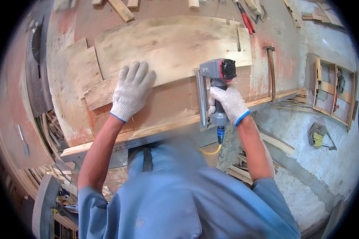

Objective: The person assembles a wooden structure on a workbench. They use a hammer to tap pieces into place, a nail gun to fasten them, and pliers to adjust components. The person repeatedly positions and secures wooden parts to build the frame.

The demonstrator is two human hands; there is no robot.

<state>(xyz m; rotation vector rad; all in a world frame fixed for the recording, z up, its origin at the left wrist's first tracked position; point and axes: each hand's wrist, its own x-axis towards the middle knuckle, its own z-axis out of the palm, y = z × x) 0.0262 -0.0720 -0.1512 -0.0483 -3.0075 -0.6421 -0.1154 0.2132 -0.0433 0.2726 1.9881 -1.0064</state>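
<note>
Left hand point(132, 91): in a white knit glove, laid at the near edge of the plywood sheet point(159, 47), fingers stretched forward and slightly apart
Right hand point(228, 102): same glove, fingers wrapped round the handle of the pneumatic nail gun point(221, 68)
Nail gun: grey with a black cap, at the sheet's near edge, right of the left hand; whether its nose touches the wood cannot be told
Air hose point(211, 152): yellow, joined by a blue coupling below the handle
Plywood sheet: flat on the worktable point(175, 97), notched at its right end
Near edge: wooden strip point(159, 130) running along the table
Table's right side: claw hammer point(271, 73); farther off, red-handled pincers point(246, 19)
</note>
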